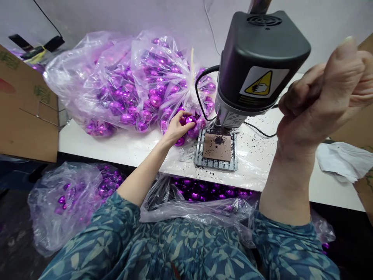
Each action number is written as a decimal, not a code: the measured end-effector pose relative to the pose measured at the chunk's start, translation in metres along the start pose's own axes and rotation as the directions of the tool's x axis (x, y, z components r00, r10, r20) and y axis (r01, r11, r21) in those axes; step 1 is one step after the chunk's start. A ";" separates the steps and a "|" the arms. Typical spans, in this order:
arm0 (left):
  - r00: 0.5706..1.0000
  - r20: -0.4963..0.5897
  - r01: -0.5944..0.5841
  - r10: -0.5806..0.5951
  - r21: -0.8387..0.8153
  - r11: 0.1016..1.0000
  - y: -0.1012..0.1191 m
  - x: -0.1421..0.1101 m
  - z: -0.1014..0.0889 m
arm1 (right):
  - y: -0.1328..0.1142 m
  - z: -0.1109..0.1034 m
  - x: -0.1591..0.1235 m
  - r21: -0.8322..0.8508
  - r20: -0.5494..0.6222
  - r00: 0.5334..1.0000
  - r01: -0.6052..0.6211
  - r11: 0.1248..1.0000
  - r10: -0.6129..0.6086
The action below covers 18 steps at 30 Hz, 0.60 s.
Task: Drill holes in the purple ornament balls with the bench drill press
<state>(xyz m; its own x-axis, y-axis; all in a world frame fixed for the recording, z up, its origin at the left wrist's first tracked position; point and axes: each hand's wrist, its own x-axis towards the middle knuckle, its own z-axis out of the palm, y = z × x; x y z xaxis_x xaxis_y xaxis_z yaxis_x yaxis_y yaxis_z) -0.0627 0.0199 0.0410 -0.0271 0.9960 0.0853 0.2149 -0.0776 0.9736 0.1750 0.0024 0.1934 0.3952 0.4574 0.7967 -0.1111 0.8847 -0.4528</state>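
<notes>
The person's left hand (179, 126) grasps 1 shiny purple ball (190, 121) between thumb and fingers, just left of the black drill press (262, 62) and above the white table (335, 190). The right hand (323, 89) is raised beside the machine's right side, its fingers curled closed; whether they wrap around anything cannot be told. Under the drill press, a brown square board (217, 147) lies on the slotted metal base (199, 157), with dark shavings scattered over and around it. A large clear bag (116, 85) of purple balls rests behind the left hand.
</notes>
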 end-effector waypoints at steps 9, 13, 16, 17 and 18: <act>0.950 0.258 0.294 -0.175 -0.552 0.780 -0.018 -0.045 0.041 | 0.005 -0.001 -0.001 -0.001 -0.046 0.999 0.015 1.000 -0.015; 0.978 0.201 0.146 -0.053 -0.485 0.862 -0.032 -0.041 0.063 | 0.003 -0.004 -0.003 -0.052 0.000 1.000 0.005 0.999 -0.005; 0.988 0.147 0.017 0.046 -0.395 0.919 -0.042 -0.038 0.077 | 0.001 -0.005 -0.006 -0.031 0.012 1.000 0.001 1.000 0.000; 0.988 0.141 -0.009 0.066 -0.372 0.928 -0.045 -0.037 0.080 | 0.001 -0.005 -0.006 -0.022 0.009 1.000 0.004 1.000 -0.004; 0.987 0.139 -0.024 0.078 -0.354 0.935 -0.047 -0.036 0.083 | 0.000 -0.006 -0.007 -0.016 0.008 1.000 0.011 1.000 -0.011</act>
<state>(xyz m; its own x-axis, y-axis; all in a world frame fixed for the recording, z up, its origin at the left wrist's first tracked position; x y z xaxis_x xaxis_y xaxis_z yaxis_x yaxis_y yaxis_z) 0.0087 -0.0089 -0.0258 0.1258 0.9834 0.1306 -0.1438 -0.1122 0.9832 0.1773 -0.0012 0.1854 0.3892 0.4486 0.8045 -0.0924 0.8880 -0.4505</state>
